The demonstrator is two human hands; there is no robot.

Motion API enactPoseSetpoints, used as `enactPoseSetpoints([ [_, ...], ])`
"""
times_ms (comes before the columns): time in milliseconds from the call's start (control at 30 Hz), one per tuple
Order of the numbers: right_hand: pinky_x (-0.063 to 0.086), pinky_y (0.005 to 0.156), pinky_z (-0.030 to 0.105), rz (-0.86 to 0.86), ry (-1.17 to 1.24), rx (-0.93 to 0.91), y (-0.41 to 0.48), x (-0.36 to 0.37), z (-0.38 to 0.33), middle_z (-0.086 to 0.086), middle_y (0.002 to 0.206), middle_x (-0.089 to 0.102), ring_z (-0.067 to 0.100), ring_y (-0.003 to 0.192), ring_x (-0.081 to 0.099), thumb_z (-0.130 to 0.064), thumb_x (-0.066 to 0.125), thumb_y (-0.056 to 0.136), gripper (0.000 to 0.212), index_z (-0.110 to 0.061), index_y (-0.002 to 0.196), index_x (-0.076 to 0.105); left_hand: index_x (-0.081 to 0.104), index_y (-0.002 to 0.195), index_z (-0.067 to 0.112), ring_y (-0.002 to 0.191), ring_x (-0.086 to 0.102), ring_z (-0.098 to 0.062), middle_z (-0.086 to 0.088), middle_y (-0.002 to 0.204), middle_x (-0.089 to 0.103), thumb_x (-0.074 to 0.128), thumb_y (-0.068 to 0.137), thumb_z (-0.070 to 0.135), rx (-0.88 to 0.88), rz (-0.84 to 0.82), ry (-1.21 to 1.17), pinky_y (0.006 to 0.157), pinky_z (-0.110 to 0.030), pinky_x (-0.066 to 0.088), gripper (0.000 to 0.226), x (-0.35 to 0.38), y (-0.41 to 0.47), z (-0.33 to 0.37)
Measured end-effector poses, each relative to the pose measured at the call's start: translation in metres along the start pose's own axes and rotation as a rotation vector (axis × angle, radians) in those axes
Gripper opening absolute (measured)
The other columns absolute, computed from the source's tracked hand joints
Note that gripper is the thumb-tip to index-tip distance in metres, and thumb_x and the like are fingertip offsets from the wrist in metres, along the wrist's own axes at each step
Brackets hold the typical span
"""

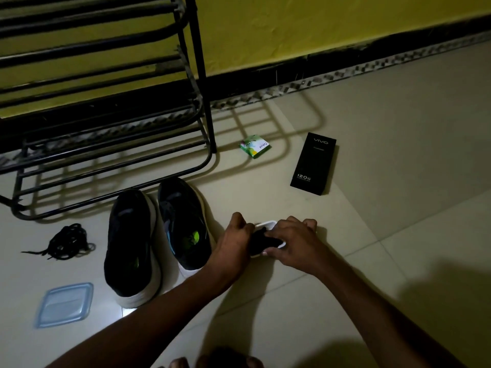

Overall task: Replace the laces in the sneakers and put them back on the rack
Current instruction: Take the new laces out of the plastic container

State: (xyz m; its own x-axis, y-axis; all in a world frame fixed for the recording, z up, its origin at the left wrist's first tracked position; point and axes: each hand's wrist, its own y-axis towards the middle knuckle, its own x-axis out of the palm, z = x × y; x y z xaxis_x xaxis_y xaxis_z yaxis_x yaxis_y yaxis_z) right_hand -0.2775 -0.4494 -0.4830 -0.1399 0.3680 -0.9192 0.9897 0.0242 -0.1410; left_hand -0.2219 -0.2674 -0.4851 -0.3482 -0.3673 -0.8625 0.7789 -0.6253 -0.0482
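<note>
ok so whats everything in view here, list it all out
shoe rack: 1, black metal, top left, against the yellow wall
sneakers: 2, black with white soles, side by side on the floor in front of the rack
loose laces: 1 pile, black, left of the sneakers
lid: 1, clear blue, bottom left
small box: 1, green and white, right of the rack
phone box: 1, black, further right
white container: 1, right of the sneakers, under the hands
dark bundle: 1, black, in the container
left hand: 1, seems to grip the bundle
right hand: 1, curled over the container
</note>
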Motion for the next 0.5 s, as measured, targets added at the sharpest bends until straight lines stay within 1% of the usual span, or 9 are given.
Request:
enactPoseSetpoints([
  [67, 0.025, 0.083, 0.037, 0.002, -0.016, -0.005, 0.002, 0.0, -0.005, -0.014, 0.114, 0.063, 0.012, 0.114, 0.049, -0.044, 0.058, 0.088, 0.029, -0.037, 0.114, 0.071, 0.069, 0.087, 0.011, 0.077, 0.057, -0.024, 0.001, 0.088, 0.043, 0.071, 0.08, 0.01, 0.037, 0.019, 0.009, 0.06, -0.028, 0.041, 0.007, 0.001, 0.0, -0.003],
  [100, 0.026, 0.084, 0.038, -0.001, -0.031, 0.004, 0.003, 0.0, -0.008, -0.013, 0.113, 0.063, 0.013, 0.115, 0.049, -0.036, 0.057, 0.091, 0.026, -0.036, 0.112, 0.072, 0.07, 0.085, 0.011, 0.075, 0.057, -0.024, 0.001, 0.085, 0.045, 0.071, 0.08, 0.009, 0.056, 0.022, 0.006, 0.059, -0.029, 0.043, 0.006, 0.0, 0.0, -0.004],
  [167, 0.027, 0.085, 0.039, 0.002, -0.057, 0.041, 0.006, 0.001, -0.014, -0.012, 0.115, 0.064, 0.015, 0.116, 0.049, -0.028, 0.056, 0.094, 0.026, -0.035, 0.113, 0.072, 0.073, 0.086, 0.011, 0.073, 0.056, -0.023, -0.004, 0.085, 0.051, 0.07, 0.08, 0.008, 0.084, 0.021, -0.008, 0.059, -0.031, 0.048, 0.007, -0.001, -0.003, -0.005],
  [267, 0.02, 0.079, 0.038, 0.047, -0.108, 0.088, 0.012, 0.004, -0.019, -0.01, 0.113, 0.062, 0.016, 0.116, 0.047, -0.026, 0.056, 0.095, 0.025, -0.033, 0.112, 0.073, 0.073, 0.085, 0.01, 0.074, 0.055, -0.022, -0.006, 0.087, 0.053, 0.065, 0.082, 0.007, 0.119, 0.006, -0.004, 0.061, -0.033, 0.049, 0.009, -0.003, -0.006, -0.005],
  [333, 0.014, 0.073, 0.036, 0.034, -0.175, 0.097, 0.018, 0.005, -0.022, -0.007, 0.112, 0.058, 0.019, 0.115, 0.046, -0.024, 0.059, 0.094, 0.019, -0.026, 0.104, 0.074, 0.072, 0.086, 0.007, 0.077, 0.054, -0.023, -0.007, 0.088, 0.053, 0.064, 0.084, 0.008, 0.125, -0.009, 0.037, 0.063, -0.03, 0.046, 0.008, 0.003, -0.005, -0.008],
  [367, 0.012, 0.073, 0.035, 0.013, -0.201, 0.091, 0.02, 0.006, -0.022, -0.004, 0.113, 0.055, 0.021, 0.115, 0.046, -0.024, 0.061, 0.092, 0.016, -0.022, 0.101, 0.073, 0.07, 0.088, 0.006, 0.078, 0.054, -0.024, -0.007, 0.09, 0.052, 0.063, 0.086, 0.009, 0.116, -0.009, 0.063, 0.065, -0.03, 0.044, 0.008, 0.005, -0.003, -0.01],
  [433, 0.013, 0.075, 0.035, -0.048, -0.24, 0.073, 0.025, 0.006, -0.024, -0.001, 0.114, 0.051, 0.021, 0.113, 0.045, -0.027, 0.062, 0.091, 0.016, -0.018, 0.101, 0.071, 0.066, 0.093, 0.005, 0.081, 0.052, -0.026, -0.007, 0.09, 0.049, 0.061, 0.089, 0.011, 0.084, -0.02, 0.018, 0.068, -0.03, 0.04, 0.009, 0.008, 0.0, -0.013],
  [500, 0.016, 0.077, 0.035, -0.093, -0.263, 0.055, 0.029, 0.004, -0.025, -0.002, 0.114, 0.052, 0.019, 0.113, 0.045, -0.029, 0.063, 0.091, 0.018, -0.02, 0.104, 0.07, 0.068, 0.096, 0.004, 0.085, 0.054, -0.028, -0.009, 0.092, 0.051, 0.06, 0.091, 0.01, 0.16, -0.098, 0.114, 0.07, -0.029, 0.038, 0.012, 0.006, 0.003, -0.01],
])
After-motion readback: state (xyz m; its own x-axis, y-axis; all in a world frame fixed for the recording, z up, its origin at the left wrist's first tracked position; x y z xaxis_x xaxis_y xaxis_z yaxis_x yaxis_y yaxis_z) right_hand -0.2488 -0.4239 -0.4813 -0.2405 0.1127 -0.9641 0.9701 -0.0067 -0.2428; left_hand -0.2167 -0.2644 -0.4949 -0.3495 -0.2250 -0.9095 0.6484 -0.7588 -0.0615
